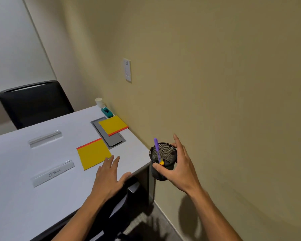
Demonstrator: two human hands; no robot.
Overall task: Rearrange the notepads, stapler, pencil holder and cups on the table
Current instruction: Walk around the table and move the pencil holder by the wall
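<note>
My right hand grips a black mesh pencil holder in the air just past the table's right corner; a purple pen stands in it. Flat on the white table, my left hand lies with straight fingers, its fingertips close to the corner of a yellow notepad with a red edge. A second yellow notepad lies farther back, partly over a grey cable hatch. Behind it sits a teal stapler, and a white paper cup stands at the far corner.
Two clear plastic name holders lie on the table, one far and one near, marked with handwriting. A black chair stands beyond the far edge. The beige wall runs close along the table's right side, with a switch plate.
</note>
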